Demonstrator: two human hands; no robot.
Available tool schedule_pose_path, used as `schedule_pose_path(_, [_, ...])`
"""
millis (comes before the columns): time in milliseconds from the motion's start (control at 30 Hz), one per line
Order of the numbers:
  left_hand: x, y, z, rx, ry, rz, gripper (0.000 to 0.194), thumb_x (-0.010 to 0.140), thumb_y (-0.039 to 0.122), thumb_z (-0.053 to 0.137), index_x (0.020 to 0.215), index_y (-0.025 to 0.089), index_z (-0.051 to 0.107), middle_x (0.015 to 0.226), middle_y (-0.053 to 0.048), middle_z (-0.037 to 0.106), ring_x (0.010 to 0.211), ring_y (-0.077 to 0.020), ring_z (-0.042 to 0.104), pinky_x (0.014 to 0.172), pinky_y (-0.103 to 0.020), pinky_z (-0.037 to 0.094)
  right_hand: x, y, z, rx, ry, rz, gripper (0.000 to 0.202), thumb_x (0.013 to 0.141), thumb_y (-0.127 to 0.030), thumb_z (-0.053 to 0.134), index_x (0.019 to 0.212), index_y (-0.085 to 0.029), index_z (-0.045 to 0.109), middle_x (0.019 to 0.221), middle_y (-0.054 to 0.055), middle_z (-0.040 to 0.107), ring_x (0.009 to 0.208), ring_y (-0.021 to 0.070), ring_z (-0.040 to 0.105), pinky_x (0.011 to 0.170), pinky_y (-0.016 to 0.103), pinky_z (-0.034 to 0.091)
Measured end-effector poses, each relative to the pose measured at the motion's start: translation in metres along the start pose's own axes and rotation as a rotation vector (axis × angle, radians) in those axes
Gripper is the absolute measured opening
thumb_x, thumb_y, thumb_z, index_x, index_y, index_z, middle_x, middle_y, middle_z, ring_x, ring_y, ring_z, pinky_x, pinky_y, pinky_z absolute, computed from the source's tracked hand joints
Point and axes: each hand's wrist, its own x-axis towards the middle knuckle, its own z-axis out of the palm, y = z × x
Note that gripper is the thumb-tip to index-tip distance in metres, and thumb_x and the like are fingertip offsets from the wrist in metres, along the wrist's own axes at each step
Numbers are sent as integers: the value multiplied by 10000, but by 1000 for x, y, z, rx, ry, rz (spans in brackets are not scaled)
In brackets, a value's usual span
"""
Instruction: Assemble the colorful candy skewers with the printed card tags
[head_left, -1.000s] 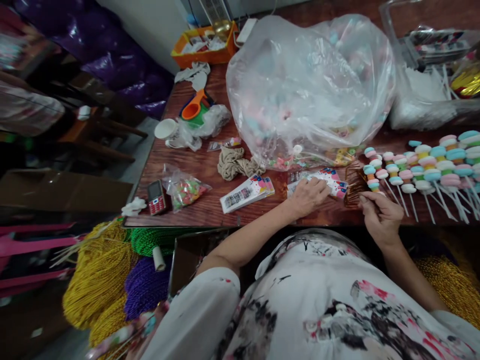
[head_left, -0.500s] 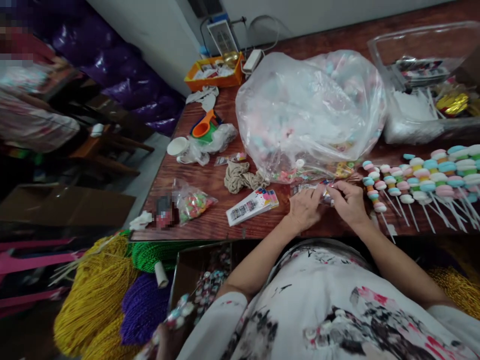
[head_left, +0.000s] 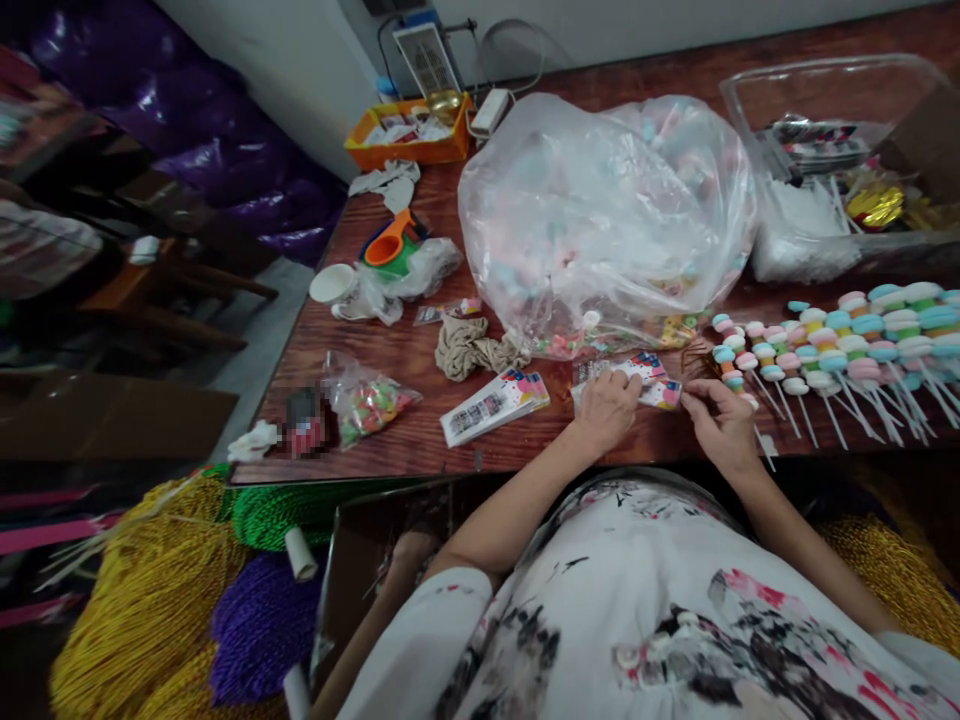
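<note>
My left hand [head_left: 609, 410] rests on the table near its front edge, its fingers curled over a printed plastic bag [head_left: 661, 393] with a coloured end. The thumb and forefinger of my right hand [head_left: 724, 422] pinch that bag's right end. Another clear printed bag [head_left: 643, 364] lies just behind my fingers. A stack of white printed packets [head_left: 491, 408] sits to the left of my left hand. Right of my right hand, marshmallow-like sticks [head_left: 862, 345] in pink, blue, white and yellow lie in a row, their white stems towards me.
A big clear bag [head_left: 607, 220] of pastel pieces fills the table's middle. Behind the sticks stands a clear plastic bin [head_left: 817, 245]. A knotted beige cloth [head_left: 472, 348] and a small bag of colourful pieces [head_left: 371, 405] lie left. Another person's arm [head_left: 390, 590] reaches into a box below.
My right hand has shifted right and away from my left hand, and more of the printed bag shows between them. At lower left, the other person's hand has moved into the box.
</note>
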Motion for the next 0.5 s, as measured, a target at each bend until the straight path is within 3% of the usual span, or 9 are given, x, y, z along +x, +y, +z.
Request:
schedule_pose_path(267, [8,-16,9,-453,195,-183,118,853,225,626,776,204,714,802,-21,661,832,-161,581,795,-299,457,-5,2,7,-20,-6,-78,209,869,-269,587,1063,-218,644,917,43,689,802,177,653,728,327,542])
schedule_pose_path(367, [4,-22,14,-498,194,-92,113,857,258,639,835,200,733,815,-28,671,807,-151,604,771,-285,475,0,-1,11,-107,-49,-165,275,869,-217,573,1139,-227,625,941,56,676,823,186,648,749,336,538])
schedule_pose_path(500, [-5,-29,18,-545,205,37,155,878,231,613,966,196,735,916,-56,703,851,-152,637,793,-282,500,11,-10,25,-232,-104,-361,212,881,-140,490,962,-213,672,884,74,670,805,195,645,738,328,530])
